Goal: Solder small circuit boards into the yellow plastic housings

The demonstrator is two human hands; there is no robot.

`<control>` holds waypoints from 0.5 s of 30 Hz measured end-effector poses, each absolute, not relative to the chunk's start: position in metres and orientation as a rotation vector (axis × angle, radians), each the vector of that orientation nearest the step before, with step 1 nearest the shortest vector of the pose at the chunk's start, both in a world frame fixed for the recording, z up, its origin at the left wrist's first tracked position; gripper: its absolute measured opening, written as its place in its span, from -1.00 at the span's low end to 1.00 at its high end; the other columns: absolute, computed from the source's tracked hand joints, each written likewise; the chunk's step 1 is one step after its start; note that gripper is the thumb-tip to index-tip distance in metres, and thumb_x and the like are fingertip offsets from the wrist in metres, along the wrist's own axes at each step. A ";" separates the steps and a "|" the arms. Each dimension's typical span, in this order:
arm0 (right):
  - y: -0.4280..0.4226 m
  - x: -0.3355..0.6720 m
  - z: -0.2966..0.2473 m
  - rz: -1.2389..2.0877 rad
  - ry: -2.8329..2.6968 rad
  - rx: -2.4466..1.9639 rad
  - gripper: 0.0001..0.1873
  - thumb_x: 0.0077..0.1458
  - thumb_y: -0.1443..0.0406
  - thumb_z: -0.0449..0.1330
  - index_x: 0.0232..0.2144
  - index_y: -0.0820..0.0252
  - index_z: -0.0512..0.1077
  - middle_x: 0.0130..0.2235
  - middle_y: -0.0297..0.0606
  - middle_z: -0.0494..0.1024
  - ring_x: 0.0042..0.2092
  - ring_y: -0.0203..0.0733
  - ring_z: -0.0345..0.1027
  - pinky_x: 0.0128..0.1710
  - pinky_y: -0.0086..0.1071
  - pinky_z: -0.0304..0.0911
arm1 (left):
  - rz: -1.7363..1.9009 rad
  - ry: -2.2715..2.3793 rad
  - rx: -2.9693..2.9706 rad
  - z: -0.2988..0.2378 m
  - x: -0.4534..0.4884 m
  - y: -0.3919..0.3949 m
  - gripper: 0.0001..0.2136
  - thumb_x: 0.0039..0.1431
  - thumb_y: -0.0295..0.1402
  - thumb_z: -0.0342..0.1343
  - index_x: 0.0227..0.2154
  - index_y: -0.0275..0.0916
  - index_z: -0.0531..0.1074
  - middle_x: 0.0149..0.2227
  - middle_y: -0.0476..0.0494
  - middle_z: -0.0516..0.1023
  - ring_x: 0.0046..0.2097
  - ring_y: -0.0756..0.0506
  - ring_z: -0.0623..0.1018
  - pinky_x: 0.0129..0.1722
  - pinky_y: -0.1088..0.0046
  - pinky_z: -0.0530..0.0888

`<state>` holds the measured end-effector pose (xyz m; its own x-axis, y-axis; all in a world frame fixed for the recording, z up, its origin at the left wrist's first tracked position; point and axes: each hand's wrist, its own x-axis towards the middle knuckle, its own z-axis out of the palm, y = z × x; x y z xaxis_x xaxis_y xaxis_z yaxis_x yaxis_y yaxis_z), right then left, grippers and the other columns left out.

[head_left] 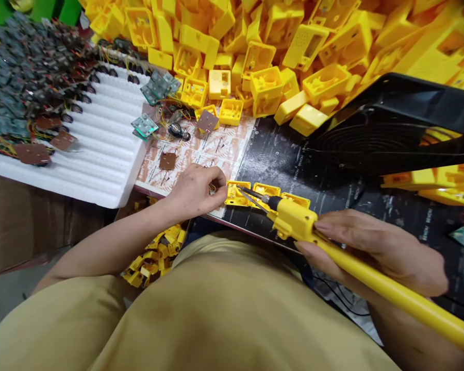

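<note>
1. A white foam tray holds a big heap of circuit boards.
2. The person's left hand is just beside the first yellow box. Its thumb and pointing finger pinch together; whatever is between them is too small to tell.
3. That box starts a row on the black table top.
4. The yellow tool points its tip there.
5. The right hand grips the tool.

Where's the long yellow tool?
In the head view, the yellow tool is right of centre, in the right hand, tip at the leftmost lined-up yellow case.
</note>
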<state>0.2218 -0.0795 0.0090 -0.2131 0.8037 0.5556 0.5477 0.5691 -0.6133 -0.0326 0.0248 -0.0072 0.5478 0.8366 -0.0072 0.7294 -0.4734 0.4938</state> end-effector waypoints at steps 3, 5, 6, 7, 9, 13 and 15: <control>-0.073 0.221 0.006 0.334 -1.985 -1.084 -0.88 0.16 0.24 0.28 -0.34 0.15 0.42 -0.45 -0.32 0.51 -0.43 -0.38 0.45 -0.40 -0.57 0.43 | 0.327 1.273 2.359 -0.008 -0.033 0.025 -0.88 0.05 -0.35 0.05 -0.47 -0.24 0.46 -0.48 -0.01 0.58 -0.42 -0.02 0.48 -0.18 0.37 0.39; -0.072 0.221 0.005 0.314 -2.002 -1.109 -0.85 0.19 0.21 0.25 -0.38 0.14 0.43 -0.46 -0.31 0.51 -0.43 -0.38 0.45 -0.36 -0.55 0.45 | 0.333 1.265 2.372 -0.009 -0.033 0.025 -0.88 0.06 -0.35 0.06 -0.47 -0.24 0.47 -0.50 -0.01 0.57 -0.43 -0.02 0.48 -0.19 0.37 0.39; -0.072 0.221 0.004 0.306 -2.008 -1.112 -0.85 0.19 0.20 0.25 -0.38 0.13 0.43 -0.46 -0.32 0.51 -0.43 -0.37 0.45 -0.34 -0.55 0.45 | 0.338 1.263 2.380 -0.009 -0.032 0.025 -0.88 0.05 -0.35 0.06 -0.48 -0.24 0.47 -0.51 -0.01 0.56 -0.44 -0.02 0.48 -0.21 0.38 0.39; -0.072 0.220 0.005 0.300 -2.015 -1.113 -0.85 0.19 0.20 0.25 -0.38 0.13 0.44 -0.46 -0.33 0.52 -0.44 -0.37 0.45 -0.33 -0.54 0.46 | 0.342 1.263 2.387 -0.008 -0.032 0.025 -0.88 0.04 -0.36 0.06 -0.48 -0.25 0.47 -0.52 -0.01 0.55 -0.44 -0.02 0.48 -0.22 0.38 0.39; -0.072 0.219 0.006 0.283 -2.034 -1.117 -0.86 0.16 0.21 0.28 -0.38 0.12 0.44 -0.46 -0.35 0.52 -0.44 -0.36 0.45 -0.33 -0.53 0.46 | 0.347 1.266 2.400 -0.008 -0.031 0.024 -0.89 0.03 -0.37 0.07 -0.48 -0.25 0.48 -0.52 -0.01 0.55 -0.44 -0.02 0.47 -0.24 0.39 0.38; -0.071 0.220 0.014 0.248 -2.090 -1.068 -0.86 0.12 0.26 0.31 -0.36 0.11 0.40 -0.43 -0.36 0.53 -0.44 -0.36 0.44 -0.37 -0.49 0.44 | 0.357 1.260 2.414 -0.006 -0.030 0.025 -0.88 0.02 -0.38 0.06 -0.49 -0.25 0.49 -0.53 -0.01 0.55 -0.45 -0.02 0.48 -0.27 0.42 0.37; -0.071 0.224 0.017 0.266 -2.121 -1.071 -0.89 0.19 0.23 0.25 -0.33 0.10 0.39 -0.42 -0.34 0.52 -0.42 -0.35 0.44 -0.37 -0.47 0.43 | 0.366 1.243 2.417 -0.006 -0.030 0.025 -0.87 0.02 -0.38 0.05 -0.49 -0.25 0.49 -0.54 -0.01 0.55 -0.45 -0.02 0.48 -0.28 0.42 0.37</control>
